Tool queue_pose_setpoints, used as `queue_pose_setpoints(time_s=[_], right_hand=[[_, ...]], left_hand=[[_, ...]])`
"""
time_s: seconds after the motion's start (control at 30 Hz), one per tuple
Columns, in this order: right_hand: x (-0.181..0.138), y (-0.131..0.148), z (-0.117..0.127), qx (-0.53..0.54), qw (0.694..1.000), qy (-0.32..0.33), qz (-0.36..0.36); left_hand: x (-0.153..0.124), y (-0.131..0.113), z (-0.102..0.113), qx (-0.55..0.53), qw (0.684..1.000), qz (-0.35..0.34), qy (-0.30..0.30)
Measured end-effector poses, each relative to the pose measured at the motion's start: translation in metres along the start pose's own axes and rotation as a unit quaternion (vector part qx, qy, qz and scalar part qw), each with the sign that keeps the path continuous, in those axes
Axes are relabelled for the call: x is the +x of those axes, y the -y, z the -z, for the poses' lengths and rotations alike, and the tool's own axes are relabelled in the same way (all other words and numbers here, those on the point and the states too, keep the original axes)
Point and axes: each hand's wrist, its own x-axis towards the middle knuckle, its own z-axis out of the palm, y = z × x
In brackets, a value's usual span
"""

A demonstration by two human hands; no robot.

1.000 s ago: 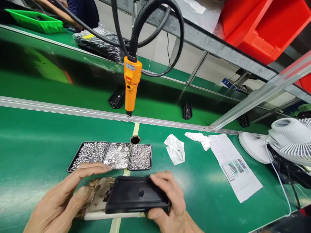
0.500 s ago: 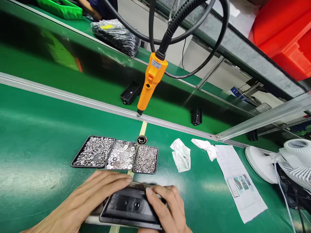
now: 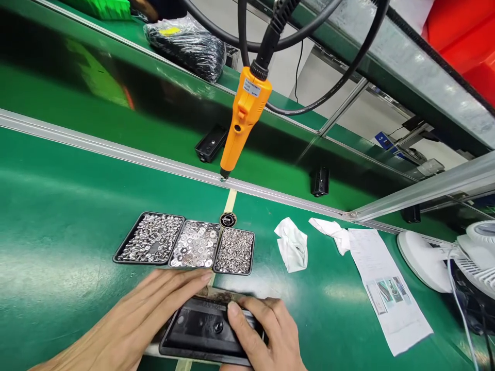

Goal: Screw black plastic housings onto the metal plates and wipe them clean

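A black rectangular plastic housing (image 3: 203,337) with a raised rim and a round hole lies on a worn block-like holder (image 3: 220,294) close to me. My left hand (image 3: 154,306) rests along its left side, fingers stretched out and together, partly covering the holder. On the right end, my right hand (image 3: 266,330) grips the housing, thumb on top and fingers over the far edge. Just beyond the hands stand three shallow black trays: one of screws (image 3: 150,239), one of flat washers (image 3: 195,245) and one of small nut-like metal parts (image 3: 234,252).
An orange electric screwdriver (image 3: 245,116) hangs from a cable above the trays. A round black-and-gold disc (image 3: 228,220) sits behind them. To the right lie white cloths (image 3: 292,245), a printed sheet (image 3: 389,291) and a white fan (image 3: 475,252). Black housings (image 3: 212,143) lie behind the metal rail.
The view has shifted slightly, so the background appears displaced. My right thumb has moved a little to the left on the housing; my left hand stays almost still.
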Motion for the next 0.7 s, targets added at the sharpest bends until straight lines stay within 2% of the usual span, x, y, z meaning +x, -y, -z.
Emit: queue_pose_setpoints(time_s=[0.3,0.53,0.7], right_hand=[[0.003,-0.006,0.013,-0.002,0.998,0.063,0.023],[0.022,-0.019,0.021,0.069,0.989,0.128,0.032],[0.02,-0.023,0.017,0.08,0.988,0.127,0.038]], left_hand=[[0.003,-0.001,-0.006,0.086,0.996,-0.029,-0.018],[0.012,-0.013,-0.016,0.076,0.994,-0.015,-0.081],[0.012,-0.01,-0.016,0.057,0.995,-0.033,-0.074]])
